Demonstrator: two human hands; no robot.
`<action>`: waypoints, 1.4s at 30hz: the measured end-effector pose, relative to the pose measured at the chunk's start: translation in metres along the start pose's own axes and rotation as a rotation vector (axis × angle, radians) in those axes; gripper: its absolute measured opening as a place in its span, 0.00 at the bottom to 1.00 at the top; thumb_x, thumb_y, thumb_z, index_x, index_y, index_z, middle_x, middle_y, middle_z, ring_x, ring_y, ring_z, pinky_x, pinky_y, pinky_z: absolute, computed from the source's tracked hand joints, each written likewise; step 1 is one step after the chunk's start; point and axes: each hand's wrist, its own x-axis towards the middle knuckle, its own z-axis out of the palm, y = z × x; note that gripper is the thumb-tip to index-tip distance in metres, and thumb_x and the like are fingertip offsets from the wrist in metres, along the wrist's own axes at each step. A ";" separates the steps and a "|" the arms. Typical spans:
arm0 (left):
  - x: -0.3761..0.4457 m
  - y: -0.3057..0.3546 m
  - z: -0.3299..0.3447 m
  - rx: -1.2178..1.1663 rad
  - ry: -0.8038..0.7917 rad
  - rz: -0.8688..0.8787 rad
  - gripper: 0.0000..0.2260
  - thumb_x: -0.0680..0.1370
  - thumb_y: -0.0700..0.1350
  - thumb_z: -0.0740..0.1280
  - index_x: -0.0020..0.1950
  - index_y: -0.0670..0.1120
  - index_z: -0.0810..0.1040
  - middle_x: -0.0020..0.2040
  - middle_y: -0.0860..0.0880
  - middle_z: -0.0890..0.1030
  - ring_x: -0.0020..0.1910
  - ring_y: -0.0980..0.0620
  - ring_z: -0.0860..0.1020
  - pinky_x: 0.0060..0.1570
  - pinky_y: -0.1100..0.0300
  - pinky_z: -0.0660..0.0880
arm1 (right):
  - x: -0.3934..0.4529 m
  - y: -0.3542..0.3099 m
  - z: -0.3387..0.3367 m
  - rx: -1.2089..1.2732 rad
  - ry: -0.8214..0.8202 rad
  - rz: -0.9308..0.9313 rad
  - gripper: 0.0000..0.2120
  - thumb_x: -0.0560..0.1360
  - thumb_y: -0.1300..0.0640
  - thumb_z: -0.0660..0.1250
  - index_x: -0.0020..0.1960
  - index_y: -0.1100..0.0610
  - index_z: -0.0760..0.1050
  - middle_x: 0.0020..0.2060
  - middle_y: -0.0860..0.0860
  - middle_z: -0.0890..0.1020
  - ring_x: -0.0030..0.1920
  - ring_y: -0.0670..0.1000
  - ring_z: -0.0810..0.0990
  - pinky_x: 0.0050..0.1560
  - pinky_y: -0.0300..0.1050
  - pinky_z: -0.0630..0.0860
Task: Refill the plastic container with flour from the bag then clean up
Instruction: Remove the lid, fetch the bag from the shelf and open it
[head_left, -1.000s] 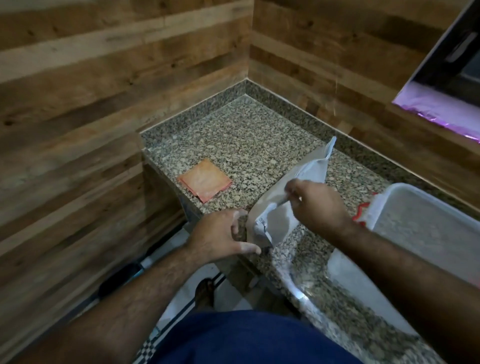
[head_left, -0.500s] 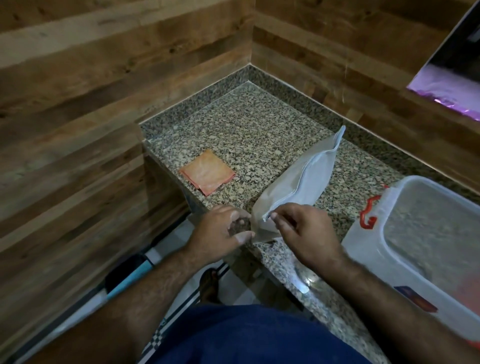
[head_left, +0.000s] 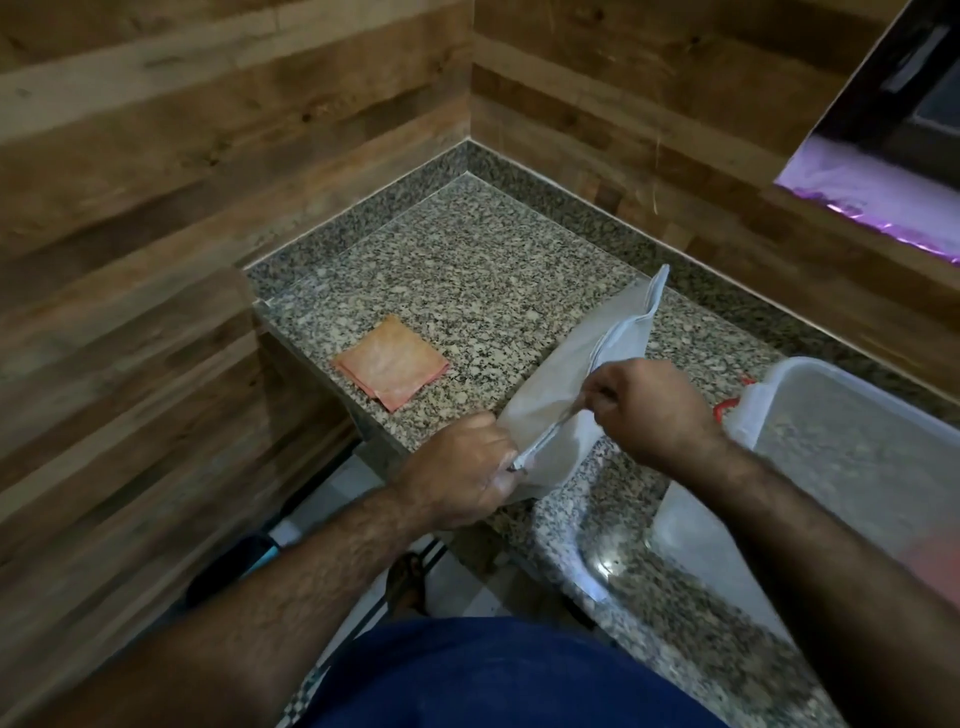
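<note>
A flat, pale grey flour bag (head_left: 582, 364) lies slanted on the granite counter (head_left: 467, 270), its far corner raised. My left hand (head_left: 457, 480) pinches the bag's near end at the counter's front edge. My right hand (head_left: 649, 410) grips the bag's upper edge near the middle. A clear plastic container (head_left: 852, 447) with a red latch (head_left: 727, 408) stands to the right, close to my right wrist. What it holds I cannot make out.
A folded orange cloth (head_left: 392, 366) lies on the counter's left part. Wooden plank walls close the corner behind and to the left. A dark window opening (head_left: 893, 156) sits at the upper right. Below the counter's edge, tiled floor and a sandalled foot (head_left: 408, 574) show.
My right hand has slid along the bag's edge, away from my left hand and towards the bag's middle. The left hand keeps its pinch on the near end.
</note>
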 end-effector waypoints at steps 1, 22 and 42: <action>0.001 -0.003 0.000 -0.037 -0.019 0.010 0.16 0.79 0.45 0.73 0.35 0.48 0.70 0.34 0.51 0.71 0.39 0.53 0.67 0.37 0.57 0.60 | 0.010 0.007 -0.006 -0.012 0.000 0.027 0.07 0.81 0.52 0.70 0.50 0.47 0.87 0.33 0.41 0.80 0.33 0.43 0.78 0.35 0.41 0.72; 0.063 -0.070 -0.029 -0.568 -0.699 0.004 0.21 0.78 0.62 0.74 0.36 0.47 0.78 0.32 0.49 0.78 0.32 0.50 0.76 0.34 0.52 0.71 | 0.143 0.069 -0.054 0.057 0.378 0.560 0.32 0.77 0.34 0.70 0.69 0.56 0.76 0.63 0.58 0.82 0.62 0.61 0.81 0.59 0.54 0.79; 0.120 -0.141 -0.003 -0.777 -0.581 -0.117 0.43 0.76 0.81 0.58 0.33 0.39 0.74 0.30 0.37 0.74 0.30 0.50 0.72 0.35 0.55 0.62 | 0.116 0.009 0.007 0.133 0.044 0.990 0.25 0.79 0.36 0.69 0.55 0.59 0.82 0.38 0.51 0.77 0.42 0.56 0.79 0.41 0.44 0.73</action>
